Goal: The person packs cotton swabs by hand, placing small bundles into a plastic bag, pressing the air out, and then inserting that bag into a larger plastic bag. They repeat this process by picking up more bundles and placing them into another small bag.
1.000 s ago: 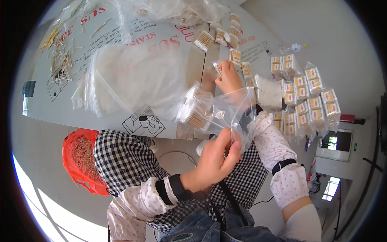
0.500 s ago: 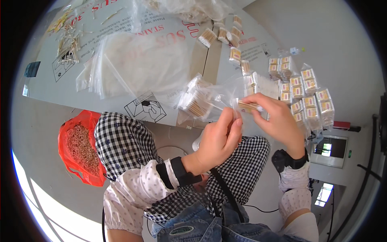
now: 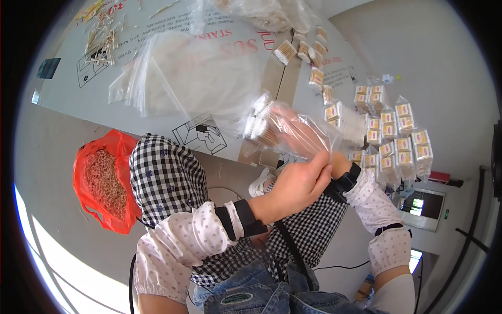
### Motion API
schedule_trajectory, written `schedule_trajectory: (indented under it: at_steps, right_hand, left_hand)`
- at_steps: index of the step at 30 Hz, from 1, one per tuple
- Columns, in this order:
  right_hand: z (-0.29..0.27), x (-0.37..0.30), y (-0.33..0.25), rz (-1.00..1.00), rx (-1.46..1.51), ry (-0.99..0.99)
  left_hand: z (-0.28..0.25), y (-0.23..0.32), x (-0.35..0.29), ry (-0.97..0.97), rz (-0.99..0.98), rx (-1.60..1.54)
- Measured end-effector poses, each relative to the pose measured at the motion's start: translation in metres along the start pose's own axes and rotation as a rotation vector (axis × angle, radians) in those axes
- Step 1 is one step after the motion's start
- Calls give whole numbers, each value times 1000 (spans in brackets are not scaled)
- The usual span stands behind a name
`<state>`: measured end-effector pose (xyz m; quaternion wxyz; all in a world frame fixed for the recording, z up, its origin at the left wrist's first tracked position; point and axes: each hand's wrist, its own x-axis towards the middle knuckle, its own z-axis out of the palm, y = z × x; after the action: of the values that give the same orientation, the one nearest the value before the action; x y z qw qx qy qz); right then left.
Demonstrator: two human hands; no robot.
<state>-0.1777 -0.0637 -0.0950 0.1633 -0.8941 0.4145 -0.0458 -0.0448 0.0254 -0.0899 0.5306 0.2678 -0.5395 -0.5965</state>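
My left hand [image 3: 300,183] pinches the mouth edge of a clear plastic bag [image 3: 325,137], fingers closed on the film. My right hand [image 3: 299,132] reaches inside that bag and shows through the plastic. Its fingertips are against the cotton swab bundles [image 3: 265,133] at the bag's far end, and seem closed on one of them; the film blurs the exact grip. White cotton tips and brown sticks show in the bag, which lies over the table's near edge.
Flat empty bags [image 3: 183,78] lie stacked on the table [image 3: 157,118]. Loose swabs [image 3: 104,39] are scattered far left. Unbagged bundles [image 3: 285,52] stand at the back, and filled bags [image 3: 402,152] sit to the right. A red bag of sticks [image 3: 107,183] is at lower left.
My right hand, outside the bag with a swab bundle half a second ago, has moved left into the bag. The left hand has shifted slightly right, still pinching the bag's edge.
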Motion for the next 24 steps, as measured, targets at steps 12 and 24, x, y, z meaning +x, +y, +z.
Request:
schedule_trajectory:
  at_steps: [12,24]
  right_hand:
    - [-7,25,-6,-154,-493,-74]
    - [-17,29,5,-105,-284,-220]
  left_hand:
    - [4,0,2,43,18,-14]
    - [-5,8,7,74,-79,-146]
